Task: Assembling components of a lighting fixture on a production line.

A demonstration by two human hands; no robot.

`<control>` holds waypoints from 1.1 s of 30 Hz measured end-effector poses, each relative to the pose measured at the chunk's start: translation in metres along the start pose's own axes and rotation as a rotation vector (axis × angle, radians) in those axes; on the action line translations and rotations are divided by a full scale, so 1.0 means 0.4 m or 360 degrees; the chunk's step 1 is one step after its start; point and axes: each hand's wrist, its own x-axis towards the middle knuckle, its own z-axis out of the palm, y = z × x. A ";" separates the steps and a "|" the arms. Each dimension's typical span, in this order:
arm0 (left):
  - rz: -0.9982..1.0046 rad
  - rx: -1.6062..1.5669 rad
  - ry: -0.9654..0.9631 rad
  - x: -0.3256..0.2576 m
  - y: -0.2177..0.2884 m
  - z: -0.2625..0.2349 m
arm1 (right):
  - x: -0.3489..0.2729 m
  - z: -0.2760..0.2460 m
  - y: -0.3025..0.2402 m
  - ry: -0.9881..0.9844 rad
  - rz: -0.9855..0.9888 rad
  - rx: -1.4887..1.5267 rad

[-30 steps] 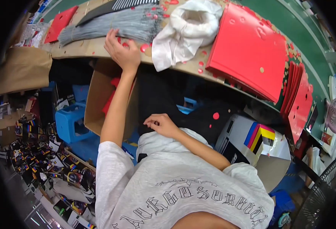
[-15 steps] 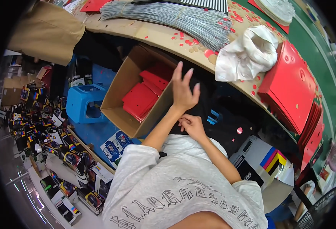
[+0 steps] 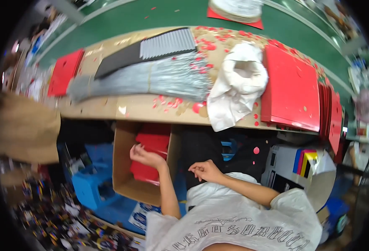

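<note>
My left hand point(image 3: 144, 156) hovers over an open cardboard box point(image 3: 123, 167) under the table edge, fingers loosely curled, just above the red sheets point(image 3: 151, 154) stacked inside; I cannot tell whether it touches them. My right hand point(image 3: 205, 170) rests loosely curled in front of my chest over my dark lap, holding nothing I can see. On the tabletop above lie a bundle of grey wires point(image 3: 151, 79), a white cloth bag point(image 3: 236, 83) and a stack of red sheets point(image 3: 291, 90).
A brown table point(image 3: 142, 106) strewn with red paper dots spans the top, a green surface point(image 3: 163, 16) behind it. A dark ribbed panel point(image 3: 151, 48) and a red pad point(image 3: 65, 71) lie on the table. A blue stool point(image 3: 88, 184) and coloured packets cover the floor at left.
My left hand came down from the wire bundle on the table into the cardboard box. My right hand stayed near my chest. The view swung back up toward the table.
</note>
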 end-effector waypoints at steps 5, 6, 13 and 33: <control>0.0682 -0.0219 -0.0471 0.014 0.317 0.120 | 0.004 -0.018 -0.014 0.0004 -0.0006 0.0002; 0.0717 -0.0213 -0.0556 0.019 0.339 0.141 | 0.001 -0.022 -0.014 -0.0085 -0.0019 -0.0017; 0.1205 0.0169 -0.1080 0.082 0.462 0.322 | -0.014 -0.026 0.004 -0.0090 -0.0139 0.0014; 0.0730 0.2169 -0.1060 0.603 0.440 0.628 | -0.020 -0.119 0.056 0.0120 -0.0159 0.0458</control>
